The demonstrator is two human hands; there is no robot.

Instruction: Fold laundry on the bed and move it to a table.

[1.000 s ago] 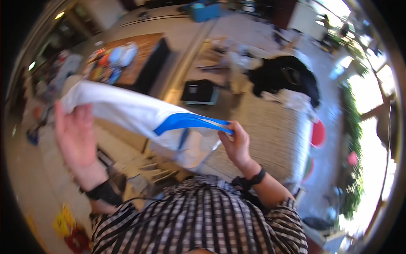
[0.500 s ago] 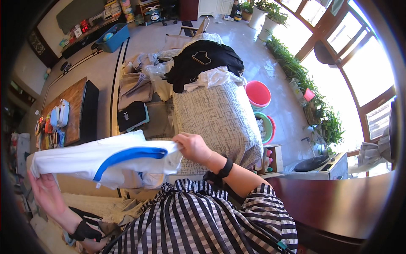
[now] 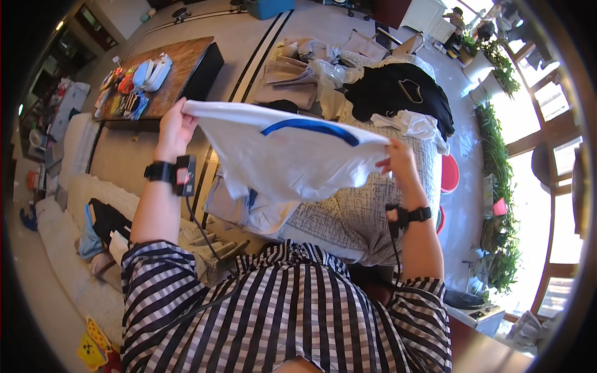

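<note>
A white T-shirt (image 3: pixel 298 155) with a curved blue band hangs stretched between my two hands, in front of me and above the patterned covered surface (image 3: pixel 348 214). Closed on the shirt's upper left corner is my left hand (image 3: pixel 177 127). My right hand (image 3: pixel 401 163) pinches the opposite edge on the right, some fingers bent behind the fabric. The shirt's lower edge droops loosely over another white garment (image 3: pixel 270 214) and a folded beige one (image 3: pixel 225 200). Both wrists wear black straps with small devices.
A black garment (image 3: pixel 401 93) and a crumpled white one (image 3: pixel 413 124) lie on the surface's far part. Folded beige clothes (image 3: pixel 286 81) are stacked left of it. A wooden low table (image 3: pixel 180 59) stands far left, a pale sofa (image 3: pixel 81 248) nearer. At right are a red bucket (image 3: pixel 449 174) and plants (image 3: pixel 500 205).
My left hand has gone from lying flat under the shirt to gripping its corner, raised and further right. The shirt is now spread wide, and my view has turned left.
</note>
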